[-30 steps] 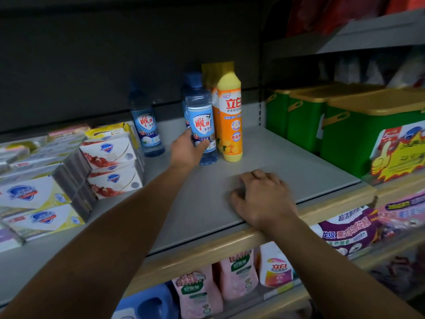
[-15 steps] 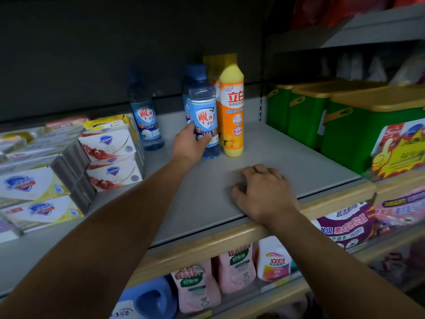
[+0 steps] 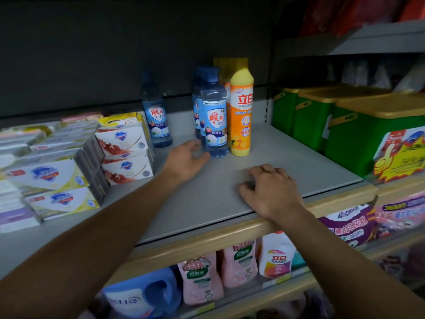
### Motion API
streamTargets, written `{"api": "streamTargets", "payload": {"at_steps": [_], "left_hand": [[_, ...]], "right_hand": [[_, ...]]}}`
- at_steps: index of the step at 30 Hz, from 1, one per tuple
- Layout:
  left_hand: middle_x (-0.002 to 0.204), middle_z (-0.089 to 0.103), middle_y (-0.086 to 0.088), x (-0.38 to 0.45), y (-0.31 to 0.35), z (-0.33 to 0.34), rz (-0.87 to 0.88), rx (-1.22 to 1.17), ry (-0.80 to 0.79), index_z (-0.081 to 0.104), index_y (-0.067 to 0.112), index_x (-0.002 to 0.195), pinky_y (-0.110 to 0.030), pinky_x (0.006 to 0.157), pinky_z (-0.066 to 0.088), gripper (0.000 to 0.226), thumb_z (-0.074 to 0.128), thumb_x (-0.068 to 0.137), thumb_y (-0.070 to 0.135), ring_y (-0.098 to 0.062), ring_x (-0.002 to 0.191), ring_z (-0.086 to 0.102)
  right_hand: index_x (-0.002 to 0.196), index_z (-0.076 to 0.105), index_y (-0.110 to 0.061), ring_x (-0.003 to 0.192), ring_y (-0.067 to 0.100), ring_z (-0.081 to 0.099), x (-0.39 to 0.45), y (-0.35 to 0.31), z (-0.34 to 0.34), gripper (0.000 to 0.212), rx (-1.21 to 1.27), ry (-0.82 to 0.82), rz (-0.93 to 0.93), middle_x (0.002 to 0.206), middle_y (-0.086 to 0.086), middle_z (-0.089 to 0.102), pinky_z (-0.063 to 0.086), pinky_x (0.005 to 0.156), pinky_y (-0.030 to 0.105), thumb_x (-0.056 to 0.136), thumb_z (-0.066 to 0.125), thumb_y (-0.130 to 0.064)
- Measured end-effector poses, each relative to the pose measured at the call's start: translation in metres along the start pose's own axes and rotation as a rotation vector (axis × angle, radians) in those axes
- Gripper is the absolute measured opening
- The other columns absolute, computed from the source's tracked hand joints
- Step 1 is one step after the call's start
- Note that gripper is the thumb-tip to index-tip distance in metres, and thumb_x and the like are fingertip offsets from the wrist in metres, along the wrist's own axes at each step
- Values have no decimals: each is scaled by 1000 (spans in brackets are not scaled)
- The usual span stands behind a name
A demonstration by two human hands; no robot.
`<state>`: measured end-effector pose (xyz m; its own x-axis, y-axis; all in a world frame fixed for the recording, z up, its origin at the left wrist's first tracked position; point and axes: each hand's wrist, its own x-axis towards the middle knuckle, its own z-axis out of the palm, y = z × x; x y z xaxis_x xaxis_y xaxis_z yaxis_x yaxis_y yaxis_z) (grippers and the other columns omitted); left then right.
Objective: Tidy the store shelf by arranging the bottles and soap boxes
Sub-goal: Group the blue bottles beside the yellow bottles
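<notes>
Reaching L hand [image 3: 186,161], fingers [image 3: 192,145] loose, beside bottle [image 3: 213,125]

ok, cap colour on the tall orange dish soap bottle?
Yellow cap on the tall orange dish soap bottle, clearest in the head view.

Shop aisle: tiered grey shelf [image 3: 276,157] with wood-tone lip, stacked soap boxes [image 3: 124,153], rows of detergent bottles [image 3: 213,120], green lidded tubs [image 3: 358,139] bearing a yellow promo sticker [image 3: 400,155].
</notes>
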<state>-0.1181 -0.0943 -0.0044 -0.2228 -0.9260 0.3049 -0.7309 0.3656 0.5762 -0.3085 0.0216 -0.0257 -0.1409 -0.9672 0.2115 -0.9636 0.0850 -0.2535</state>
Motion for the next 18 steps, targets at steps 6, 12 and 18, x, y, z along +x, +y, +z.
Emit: {"api": "streamTargets", "payload": {"at_steps": [6,12,18], "left_hand": [[137,57,-2,-76,-29,-48,158,253,-145,55,17,136,-12,98,29,49,63,91,37,-18,124,54],[125,65,-4,-100,-49,-71,190,238,-153,66,11,122,-17,98,34,39,68,88,32,-20,117,59],[120,68,-6,-92,-67,-72,71,197,-49,68,13,118,-17,97,34,37,68,86,31,-22,116,59]], "right_hand": [[111,66,-20,109,31,54,11,-26,-3,36,44,47,24,112,6,59,45,90,36,87,52,-42],[111,69,-20,96,10,61,62,-93,-4,28,525,64,-195,107,-5,68,46,85,22,84,68,-30],[124,61,-20,105,13,57,137,-151,-6,40,579,36,-216,119,-3,64,39,86,21,88,64,-38]]}}
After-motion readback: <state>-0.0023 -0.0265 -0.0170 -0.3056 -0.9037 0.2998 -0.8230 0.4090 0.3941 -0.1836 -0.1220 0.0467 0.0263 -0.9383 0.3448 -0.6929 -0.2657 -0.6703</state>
